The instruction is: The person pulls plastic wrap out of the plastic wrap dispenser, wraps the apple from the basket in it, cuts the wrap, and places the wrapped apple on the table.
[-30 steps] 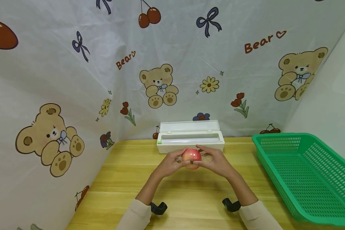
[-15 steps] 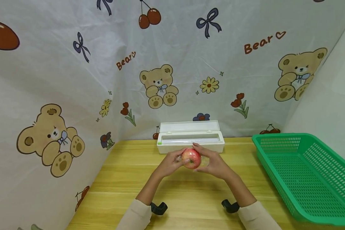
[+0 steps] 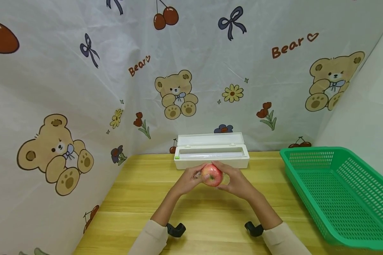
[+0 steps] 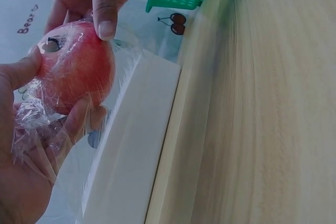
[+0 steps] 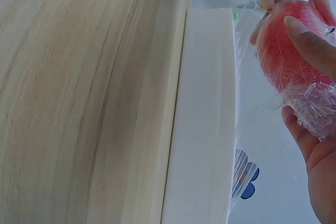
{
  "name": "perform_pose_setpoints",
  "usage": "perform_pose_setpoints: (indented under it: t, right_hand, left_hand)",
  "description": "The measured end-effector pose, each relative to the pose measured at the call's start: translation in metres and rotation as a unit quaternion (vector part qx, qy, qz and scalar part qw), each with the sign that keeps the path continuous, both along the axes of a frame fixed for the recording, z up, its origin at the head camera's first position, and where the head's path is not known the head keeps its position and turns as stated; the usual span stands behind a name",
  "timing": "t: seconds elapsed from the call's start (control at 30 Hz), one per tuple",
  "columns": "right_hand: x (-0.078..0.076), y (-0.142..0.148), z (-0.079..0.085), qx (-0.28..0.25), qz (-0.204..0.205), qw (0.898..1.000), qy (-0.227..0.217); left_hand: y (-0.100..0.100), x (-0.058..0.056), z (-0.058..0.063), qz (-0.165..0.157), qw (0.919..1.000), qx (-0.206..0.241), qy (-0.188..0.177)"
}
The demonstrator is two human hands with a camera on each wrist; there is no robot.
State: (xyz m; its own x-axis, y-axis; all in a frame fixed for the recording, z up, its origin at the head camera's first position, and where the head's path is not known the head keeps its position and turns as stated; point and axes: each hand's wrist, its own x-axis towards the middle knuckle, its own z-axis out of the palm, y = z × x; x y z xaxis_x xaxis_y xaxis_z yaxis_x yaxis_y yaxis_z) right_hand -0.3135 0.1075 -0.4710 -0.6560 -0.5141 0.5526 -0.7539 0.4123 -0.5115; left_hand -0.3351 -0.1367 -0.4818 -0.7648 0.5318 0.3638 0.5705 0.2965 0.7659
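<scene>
A red apple (image 3: 212, 176) wrapped in clear cling film (image 5: 315, 106) is held between both hands, over the wooden table. My left hand (image 3: 188, 181) grips its left side with thumb and fingers; in the left wrist view the film bunches up against that palm. On the other side, my right hand (image 3: 238, 182) holds the apple, its fingertips on top and its thumb low. The right wrist view shows crinkled film gathered at both ends of the fruit. Just behind the hands stands a white cling film dispenser (image 3: 212, 164), its lid (image 3: 210, 139) raised and a roll inside.
A green plastic basket (image 3: 330, 193) with perforated sides stands on the right of the wooden table (image 3: 210, 219). A white cloth with printed bears (image 3: 176, 95) hangs behind and to the left. A black wrist mount (image 3: 176, 230) sits at each forearm.
The apple has turned a little between the hands, bringing its stem hollow more into view. My right thumb has come away from the front of the apple and its hand has shifted slightly.
</scene>
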Motion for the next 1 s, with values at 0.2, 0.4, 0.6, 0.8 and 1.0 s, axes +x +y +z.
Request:
perform_pose_setpoints:
  t: [0.2, 0.4, 0.6, 0.8, 1.0]
  right_hand:
    - [-0.0015, -0.0025, -0.0024, 0.011, -0.011, 1.000, 0.027]
    - [-0.0014, -0.0024, -0.0050, -0.014, -0.024, 0.997, 0.068]
    - [-0.0019, -0.0015, -0.0048, -0.025, -0.029, 0.997, 0.062]
    - [-0.0022, -0.0001, -0.0035, -0.034, -0.028, 0.998, 0.052]
    - [-0.0030, 0.0039, -0.0025, -0.039, -0.030, 0.997, 0.059]
  left_hand:
    - [-0.0004, 0.0001, 0.0019, 0.001, 1.0000, -0.004, -0.009]
    - [0.0016, 0.0022, 0.0031, 0.005, 0.9998, -0.011, -0.014]
    - [0.0038, 0.0043, 0.0034, 0.007, 0.9991, 0.007, -0.041]
    - [0.0034, 0.0034, 0.0024, 0.047, 0.9982, -0.009, 0.037]
    - [0.0018, -0.0013, 0.0032, -0.008, 0.9852, -0.026, 0.169]
